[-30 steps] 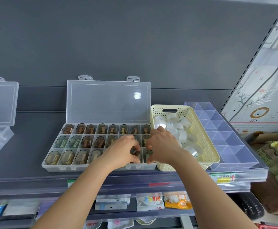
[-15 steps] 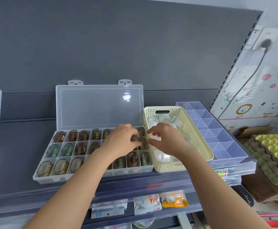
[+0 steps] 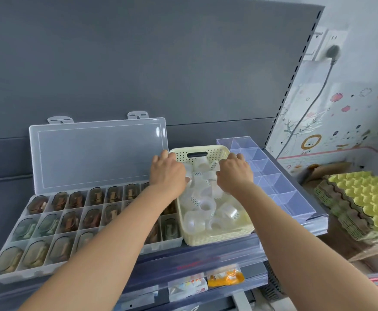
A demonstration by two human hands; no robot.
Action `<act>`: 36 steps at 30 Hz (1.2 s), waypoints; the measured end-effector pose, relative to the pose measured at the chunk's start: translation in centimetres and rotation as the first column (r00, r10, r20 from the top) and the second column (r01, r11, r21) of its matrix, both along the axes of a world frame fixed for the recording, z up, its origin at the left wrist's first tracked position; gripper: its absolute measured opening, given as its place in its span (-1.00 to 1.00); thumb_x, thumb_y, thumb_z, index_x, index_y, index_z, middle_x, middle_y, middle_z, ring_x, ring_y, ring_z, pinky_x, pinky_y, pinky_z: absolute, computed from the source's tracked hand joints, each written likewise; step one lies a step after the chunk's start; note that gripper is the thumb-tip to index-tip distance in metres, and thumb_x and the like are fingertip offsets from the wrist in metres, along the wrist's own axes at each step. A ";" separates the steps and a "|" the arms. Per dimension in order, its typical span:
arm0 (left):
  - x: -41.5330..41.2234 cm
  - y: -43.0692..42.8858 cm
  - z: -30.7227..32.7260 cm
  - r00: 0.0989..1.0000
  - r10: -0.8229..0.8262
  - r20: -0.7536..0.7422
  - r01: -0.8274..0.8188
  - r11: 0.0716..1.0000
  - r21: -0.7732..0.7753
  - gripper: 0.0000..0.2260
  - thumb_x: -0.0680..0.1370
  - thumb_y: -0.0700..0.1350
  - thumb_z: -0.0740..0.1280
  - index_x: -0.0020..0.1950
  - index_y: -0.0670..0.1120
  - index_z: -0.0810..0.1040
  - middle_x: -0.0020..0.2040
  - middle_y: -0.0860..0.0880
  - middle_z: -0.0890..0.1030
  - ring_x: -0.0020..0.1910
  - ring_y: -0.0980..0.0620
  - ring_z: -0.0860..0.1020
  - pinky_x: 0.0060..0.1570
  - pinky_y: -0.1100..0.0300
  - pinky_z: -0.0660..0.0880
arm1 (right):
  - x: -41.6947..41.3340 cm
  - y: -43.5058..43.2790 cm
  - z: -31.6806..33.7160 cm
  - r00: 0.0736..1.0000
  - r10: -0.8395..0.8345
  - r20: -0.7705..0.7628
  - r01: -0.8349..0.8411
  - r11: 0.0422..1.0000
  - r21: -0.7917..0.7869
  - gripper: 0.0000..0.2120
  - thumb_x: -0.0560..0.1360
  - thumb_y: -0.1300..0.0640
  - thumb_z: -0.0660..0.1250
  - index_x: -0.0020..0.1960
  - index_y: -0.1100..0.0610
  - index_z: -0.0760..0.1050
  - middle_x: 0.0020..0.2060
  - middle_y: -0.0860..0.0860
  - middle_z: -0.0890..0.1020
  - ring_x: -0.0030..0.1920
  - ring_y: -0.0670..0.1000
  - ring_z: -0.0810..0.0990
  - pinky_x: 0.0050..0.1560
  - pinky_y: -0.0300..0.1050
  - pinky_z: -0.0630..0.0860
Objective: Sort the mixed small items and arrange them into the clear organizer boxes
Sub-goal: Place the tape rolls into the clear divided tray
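Note:
A clear organizer box (image 3: 37,273) lies open on the grey shelf, its lid (image 3: 98,153) leaning back. Its compartments hold several small brown and green items (image 3: 69,221). Right beside it stands a pale yellow perforated basket (image 3: 217,240) filled with several clear tape rolls (image 3: 206,207). My left hand (image 3: 167,173) grips the basket's left rim near the far corner, thumb inside. My right hand (image 3: 234,173) grips the right rim the same way.
A clear purple divided tray (image 3: 295,198) lies against the basket's right side, its cells bare. Stacked egg cartons (image 3: 363,198) sit lower right, beyond the shelf's end. Packets (image 3: 225,277) hang on the shelf below. The grey back panel (image 3: 183,75) stands close behind.
Both hands left the organizer's front right compartments and moved back and right to the basket's two side rims. The view has shifted right.

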State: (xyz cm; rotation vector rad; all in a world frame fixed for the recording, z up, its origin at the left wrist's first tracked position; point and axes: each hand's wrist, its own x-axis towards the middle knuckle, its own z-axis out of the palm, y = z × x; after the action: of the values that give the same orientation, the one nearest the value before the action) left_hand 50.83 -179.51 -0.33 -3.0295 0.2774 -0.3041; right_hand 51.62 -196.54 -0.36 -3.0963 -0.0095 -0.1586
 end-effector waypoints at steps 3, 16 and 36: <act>1.1 -1.1 -0.5 0.998 0.056 -0.039 -0.057 0.998 -0.017 -0.66 0.50 0.25 0.27 -0.05 0.02 0.66 0.04 -0.02 0.51 0.11 -0.06 0.36 0.05 0.02 0.24 | 2.0 -1.0 -0.6 0.999 0.037 -0.018 -0.038 0.998 -0.042 -0.80 0.52 0.10 0.27 0.09 0.14 0.54 0.13 0.08 0.48 0.19 0.13 0.35 0.06 -0.09 0.33; 3.7 -9.8 2.0 0.960 0.279 -0.017 -0.259 0.867 -0.426 -0.82 0.52 -0.03 0.34 -0.17 -0.12 0.63 -0.15 -0.05 0.45 -0.15 -0.10 0.50 -0.28 0.10 0.38 | 7.0 -8.1 2.1 0.932 0.289 0.217 -0.361 0.791 0.494 -0.85 0.42 0.02 0.44 -0.14 0.11 0.64 -0.18 0.03 0.55 -0.12 0.06 0.50 -0.26 -0.14 0.36; 15.2 -16.4 0.7 0.985 0.091 -0.148 -0.119 0.975 -0.187 -0.88 0.44 -0.29 0.23 -0.24 -0.09 0.45 -0.17 -0.02 0.36 -0.23 -0.06 0.35 -0.42 0.20 0.12 | 16.2 -16.1 -1.0 0.953 0.278 0.118 -0.294 0.941 0.165 -0.85 0.53 0.12 0.30 -0.01 0.12 0.64 -0.07 0.04 0.55 0.03 0.09 0.46 -0.21 -0.10 0.45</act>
State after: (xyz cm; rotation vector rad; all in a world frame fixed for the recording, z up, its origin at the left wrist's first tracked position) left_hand 66.04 -195.93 0.32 -3.2504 0.0999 -0.1187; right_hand 67.81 -212.66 -1.40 -2.8603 -0.4224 -0.2745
